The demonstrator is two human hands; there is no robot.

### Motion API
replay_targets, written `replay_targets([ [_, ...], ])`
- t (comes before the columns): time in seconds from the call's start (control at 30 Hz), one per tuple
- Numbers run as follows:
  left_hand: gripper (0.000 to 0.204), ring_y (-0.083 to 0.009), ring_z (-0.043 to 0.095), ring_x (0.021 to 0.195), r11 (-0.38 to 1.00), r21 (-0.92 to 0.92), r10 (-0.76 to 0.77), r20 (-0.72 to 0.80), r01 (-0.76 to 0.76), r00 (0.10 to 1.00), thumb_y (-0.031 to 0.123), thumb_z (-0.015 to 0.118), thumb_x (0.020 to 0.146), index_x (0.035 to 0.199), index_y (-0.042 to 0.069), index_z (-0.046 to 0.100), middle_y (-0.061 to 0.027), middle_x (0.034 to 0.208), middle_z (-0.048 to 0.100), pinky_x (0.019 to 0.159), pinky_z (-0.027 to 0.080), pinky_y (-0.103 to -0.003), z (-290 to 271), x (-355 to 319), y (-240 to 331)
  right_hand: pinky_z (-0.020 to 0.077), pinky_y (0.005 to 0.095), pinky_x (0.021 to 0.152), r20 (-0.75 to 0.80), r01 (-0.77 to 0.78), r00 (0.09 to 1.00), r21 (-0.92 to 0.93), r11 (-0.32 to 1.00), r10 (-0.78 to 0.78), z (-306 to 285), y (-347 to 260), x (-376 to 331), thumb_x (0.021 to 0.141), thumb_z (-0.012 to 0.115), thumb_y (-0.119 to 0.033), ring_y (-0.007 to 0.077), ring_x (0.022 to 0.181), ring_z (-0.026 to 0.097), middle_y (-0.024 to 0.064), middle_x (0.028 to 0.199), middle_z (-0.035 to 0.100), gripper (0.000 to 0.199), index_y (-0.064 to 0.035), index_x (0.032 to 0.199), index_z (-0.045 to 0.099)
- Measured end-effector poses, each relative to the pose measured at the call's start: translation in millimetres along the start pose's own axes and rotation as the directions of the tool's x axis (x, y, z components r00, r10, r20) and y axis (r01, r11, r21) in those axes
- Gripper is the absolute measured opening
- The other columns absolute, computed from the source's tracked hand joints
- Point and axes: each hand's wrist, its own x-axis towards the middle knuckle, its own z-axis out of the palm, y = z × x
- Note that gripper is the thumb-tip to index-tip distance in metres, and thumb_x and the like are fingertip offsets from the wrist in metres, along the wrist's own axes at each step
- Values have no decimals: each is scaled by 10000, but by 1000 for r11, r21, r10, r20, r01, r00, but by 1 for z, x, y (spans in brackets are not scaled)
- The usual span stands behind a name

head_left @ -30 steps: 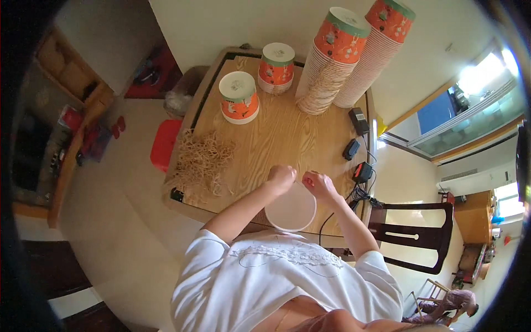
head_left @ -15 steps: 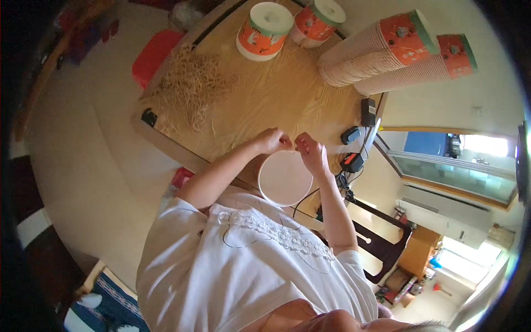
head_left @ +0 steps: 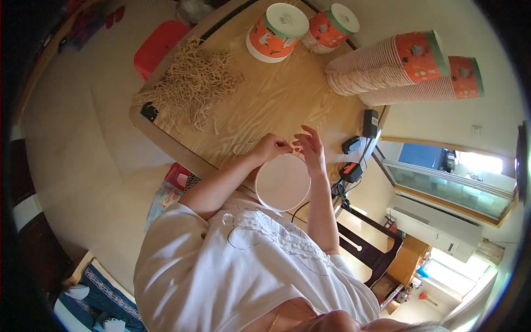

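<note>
"Where is the white-rimmed tub (head_left: pixel 283 183) held?"
"At the near edge of the table (head_left: pixel 263 102). By its rim, fingers are bunched on the left hand (head_left: pixel 271 148) and spread on the right hand (head_left: pixel 311 148)."
"And the tangled strands (head_left: pixel 194 80)?"
"They are heaped by the near left corner."

R hand (head_left: pixel 313 153) now loosely splayed, vs. tightly bunched a sec ago

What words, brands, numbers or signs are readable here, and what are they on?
None can be read.
Black adapter: pale label, too small to read.
Stacked tubs: printed designs, too blurred to make out lettering.
Nearest tub: no lettering visible.
</note>
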Motion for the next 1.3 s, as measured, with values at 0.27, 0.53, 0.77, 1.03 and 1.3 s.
replay_targets([
  [0.27, 181, -122, 579, 617, 988, 121, 94, -9, -92, 996, 191, 655, 763, 814, 18, 673, -91, 696, 647, 568, 454, -273, 8, 7, -6, 459, 250, 721, 297, 97, 955, -273, 957, -12, -27, 10, 29, 821, 590, -104, 120, 815, 564, 48, 869, 618, 170, 0, 955, 603],
  [0.53, 194, -147, 586, 577, 988, 149, 30, -12, -28, 999, 229, 681, 730, 785, 43, 681, -105, 666, 643, 549, 459, -291, 6, 3, 0, 466, 277, 759, 521, 315, 851, -401, 860, -68, -20, -17, 23, 737, 587, 12, 165, 894, 560, 41, 971, 581, 286, -61, 1013, 578],
  [0.77, 216, -87, 526, 560, 985, 167, 53, -32, -47, 998, 246, 685, 742, 751, 30, 669, -40, 605, 610, 514, 423, -261, 6, 0, -4, 471, 283, 726, 485, 398, 872, -624, 673, -66, -30, -33, 20, 769, 587, -18, 180, 774, 586, 72, 811, 596, 78, -27, 841, 616],
  [1.03, 201, -95, 533, 561, 984, 142, 109, -12, -106, 994, 224, 685, 741, 746, 24, 662, -54, 606, 614, 514, 425, -264, 8, 0, -3, 463, 289, 749, 519, 248, 855, -384, 889, -14, -23, -37, 15, 729, 611, -8, 170, 877, 563, 44, 904, 579, 191, -56, 913, 599],
  [1.3, 226, -110, 545, 573, 969, 241, 57, 7, -57, 998, 245, 688, 744, 770, 21, 668, -79, 626, 623, 524, 434, -284, 4, 2, 3, 463, 285, 739, 640, 687, 698, -472, 553, -321, -27, -35, 21, 718, 639, -36, 165, 825, 574, 73, 857, 596, 189, -46, 903, 604],
])
